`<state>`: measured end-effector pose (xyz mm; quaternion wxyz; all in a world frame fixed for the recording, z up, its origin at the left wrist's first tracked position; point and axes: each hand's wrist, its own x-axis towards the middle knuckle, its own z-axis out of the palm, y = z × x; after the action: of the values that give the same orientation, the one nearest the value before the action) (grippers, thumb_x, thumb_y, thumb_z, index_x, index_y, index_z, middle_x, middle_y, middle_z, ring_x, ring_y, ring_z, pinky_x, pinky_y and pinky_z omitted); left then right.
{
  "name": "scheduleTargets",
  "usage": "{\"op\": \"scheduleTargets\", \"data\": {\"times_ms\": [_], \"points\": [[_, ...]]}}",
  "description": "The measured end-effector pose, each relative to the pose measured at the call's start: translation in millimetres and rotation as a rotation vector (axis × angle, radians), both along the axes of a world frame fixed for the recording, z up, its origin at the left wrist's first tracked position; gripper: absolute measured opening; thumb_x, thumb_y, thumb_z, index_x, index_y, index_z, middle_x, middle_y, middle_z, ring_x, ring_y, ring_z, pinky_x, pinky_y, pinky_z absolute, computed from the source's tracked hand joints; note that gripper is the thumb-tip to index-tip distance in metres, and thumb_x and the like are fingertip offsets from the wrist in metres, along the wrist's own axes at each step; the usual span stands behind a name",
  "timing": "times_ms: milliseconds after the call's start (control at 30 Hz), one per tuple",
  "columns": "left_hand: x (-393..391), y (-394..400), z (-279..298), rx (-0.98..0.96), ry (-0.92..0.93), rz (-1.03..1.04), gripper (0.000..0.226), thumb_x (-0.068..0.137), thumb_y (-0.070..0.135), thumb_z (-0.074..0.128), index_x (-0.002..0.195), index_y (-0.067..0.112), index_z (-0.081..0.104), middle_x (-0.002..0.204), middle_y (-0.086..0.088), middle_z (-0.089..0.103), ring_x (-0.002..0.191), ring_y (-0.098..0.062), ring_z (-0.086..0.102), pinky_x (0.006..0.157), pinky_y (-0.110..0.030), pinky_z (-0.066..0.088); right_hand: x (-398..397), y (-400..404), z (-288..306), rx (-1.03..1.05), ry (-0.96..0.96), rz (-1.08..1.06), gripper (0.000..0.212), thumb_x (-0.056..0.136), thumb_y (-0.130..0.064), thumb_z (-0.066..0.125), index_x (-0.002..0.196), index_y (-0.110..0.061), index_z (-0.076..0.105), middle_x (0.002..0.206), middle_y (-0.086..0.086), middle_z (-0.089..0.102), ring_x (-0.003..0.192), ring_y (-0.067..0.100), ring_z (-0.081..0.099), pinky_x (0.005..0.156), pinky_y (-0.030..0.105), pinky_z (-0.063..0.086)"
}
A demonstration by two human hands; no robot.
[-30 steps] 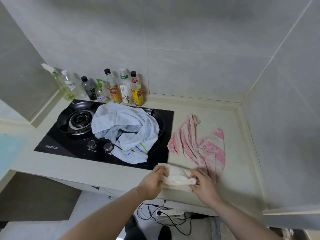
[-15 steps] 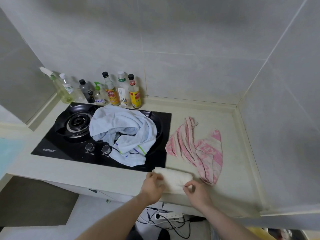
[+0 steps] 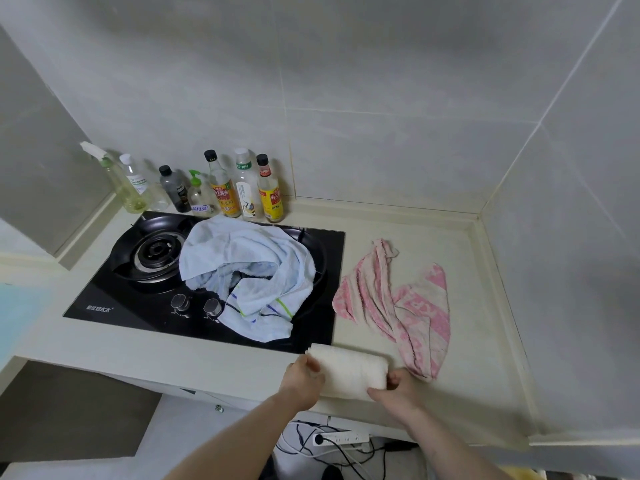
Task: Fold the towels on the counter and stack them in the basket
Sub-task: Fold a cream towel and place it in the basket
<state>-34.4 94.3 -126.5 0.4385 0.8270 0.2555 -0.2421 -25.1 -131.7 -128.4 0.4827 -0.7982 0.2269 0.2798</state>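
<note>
A small white towel [image 3: 349, 370], folded into a compact rectangle, lies at the front edge of the beige counter [image 3: 485, 393]. My left hand [image 3: 303, 379] grips its left end and my right hand [image 3: 398, 389] pinches its right end. A crumpled light blue towel [image 3: 249, 271] with green and dark stripes lies over the black gas stove [image 3: 145, 271]. A rumpled pink-and-white towel [image 3: 398, 306] lies on the counter just beyond my right hand. No basket is in view.
Several bottles [image 3: 225, 188] stand in a row along the back wall behind the stove. Tiled walls close the counter at the back and right. A power strip [image 3: 339, 438] with cables lies on the floor below the counter edge.
The white towel went from a loose bunch between my hands to a smooth folded rectangle lying flat. Both hands shifted to its ends.
</note>
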Motion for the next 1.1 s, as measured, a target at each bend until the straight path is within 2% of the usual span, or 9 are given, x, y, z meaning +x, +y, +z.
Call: {"op": "scheduleTargets", "data": {"times_ms": [100, 267, 367, 567, 633, 767, 900, 1000, 1100], "points": [[1, -1, 4, 0.041, -0.005, 0.000, 0.013, 0.092, 0.027, 0.062, 0.103, 0.024, 0.056, 0.116, -0.001, 0.058, 0.096, -0.018, 0.059, 0.062, -0.019, 0.044, 3, -4, 0, 0.087, 0.034, -0.021, 0.050, 0.077, -0.012, 0.084, 0.119, -0.016, 0.056, 0.112, -0.001, 0.065, 0.098, 0.015, 0.063, 0.086, 0.031, 0.049], [-3, 4, 9, -0.078, -0.044, 0.087, 0.023, 0.084, 0.026, 0.074, 0.092, 0.019, 0.054, 0.089, 0.005, 0.056, 0.072, -0.012, 0.051, 0.056, -0.020, 0.041, 2, -10, 11, 0.242, 0.170, -0.089, 0.045, 0.081, -0.012, 0.081, 0.120, -0.016, 0.058, 0.116, 0.001, 0.063, 0.103, 0.017, 0.060, 0.077, 0.028, 0.052], [-9, 7, 11, -0.196, -0.083, 0.150, 0.028, 0.079, 0.021, 0.079, 0.087, 0.016, 0.053, 0.087, 0.003, 0.054, 0.071, -0.013, 0.048, 0.060, -0.023, 0.039, -2, -10, 8, 0.320, 0.170, -0.173, 0.049, 0.081, -0.005, 0.079, 0.122, -0.015, 0.056, 0.122, 0.004, 0.060, 0.109, 0.017, 0.059, 0.084, 0.032, 0.054], [-24, 18, 25, -0.334, -0.142, 0.238, 0.025, 0.081, 0.011, 0.078, 0.088, 0.015, 0.054, 0.094, 0.002, 0.053, 0.076, -0.013, 0.049, 0.065, -0.023, 0.039, -10, -1, 16, 0.389, 0.109, -0.200, 0.051, 0.079, -0.003, 0.080, 0.120, -0.020, 0.056, 0.122, 0.000, 0.064, 0.110, 0.017, 0.063, 0.081, 0.031, 0.053], [-29, 24, 31, -0.382, -0.147, 0.274, 0.028, 0.076, 0.014, 0.080, 0.089, 0.015, 0.055, 0.094, 0.002, 0.055, 0.076, -0.014, 0.051, 0.067, -0.024, 0.040, -8, 2, 21, 0.371, 0.065, -0.175, 0.054, 0.076, -0.006, 0.084, 0.120, -0.020, 0.057, 0.120, -0.001, 0.065, 0.108, 0.017, 0.065, 0.081, 0.031, 0.054], [-41, 40, 45, -0.439, -0.160, 0.321, 0.036, 0.064, 0.023, 0.078, 0.090, 0.014, 0.056, 0.081, -0.002, 0.054, 0.072, -0.017, 0.047, 0.064, -0.029, 0.038, -3, 14, 33, 0.354, 0.025, -0.105, 0.056, 0.071, -0.010, 0.088, 0.119, -0.022, 0.060, 0.118, -0.002, 0.068, 0.106, 0.019, 0.067, 0.077, 0.030, 0.056], [-59, 63, 56, -0.420, -0.249, 0.321, 0.023, 0.085, 0.012, 0.076, 0.091, 0.013, 0.053, 0.073, 0.001, 0.052, 0.064, -0.013, 0.043, 0.057, -0.024, 0.036, -2, 39, 54, 0.399, 0.029, -0.044, 0.053, 0.074, -0.008, 0.087, 0.120, -0.020, 0.061, 0.115, 0.006, 0.071, 0.090, 0.020, 0.065, 0.071, 0.027, 0.050], [-81, 93, 71, -0.382, -0.334, 0.365, 0.020, 0.093, 0.012, 0.072, 0.092, 0.011, 0.052, 0.071, 0.002, 0.053, 0.062, -0.013, 0.042, 0.057, -0.025, 0.037, -4, 71, 72, 0.426, 0.027, 0.041, 0.049, 0.074, -0.008, 0.087, 0.116, -0.019, 0.062, 0.110, 0.008, 0.072, 0.077, 0.018, 0.057, 0.066, 0.026, 0.048], [-109, 131, 91, -0.325, -0.386, 0.432, 0.022, 0.095, 0.018, 0.071, 0.095, 0.008, 0.052, 0.067, 0.005, 0.054, 0.064, -0.017, 0.041, 0.061, -0.031, 0.038, -11, 115, 88, 0.440, 0.005, 0.135, 0.053, 0.068, -0.011, 0.090, 0.114, -0.015, 0.063, 0.090, 0.004, 0.076, 0.062, 0.015, 0.051, 0.056, 0.026, 0.043]]}}
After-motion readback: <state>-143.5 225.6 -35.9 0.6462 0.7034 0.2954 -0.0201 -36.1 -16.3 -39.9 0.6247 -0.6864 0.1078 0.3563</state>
